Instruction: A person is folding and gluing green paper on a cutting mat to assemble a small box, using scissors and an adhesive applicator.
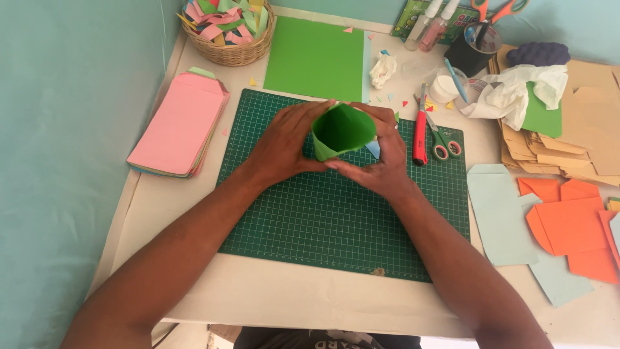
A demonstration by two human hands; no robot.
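Observation:
Both hands hold a green paper pouch [342, 129] rolled open like a cup, its mouth facing me, above the dark green cutting mat [336, 220]. My left hand [281, 145] cups its left side, fingers curled over the top rim. On the other side my right hand [381, 155] wraps the right edge and bottom, thumb meeting the left thumb under the pouch. A small light blue paper scrap [373, 149] shows by my right hand's fingers.
A green paper sheet [316, 58] lies behind the mat. A wicker basket [236, 50] of paper scraps stands at back left, a pink envelope stack [179, 126] at left. A red utility knife [420, 132] and scissors [442, 139] lie right of the hands. Orange, pale blue and brown envelopes [568, 226] cover the right.

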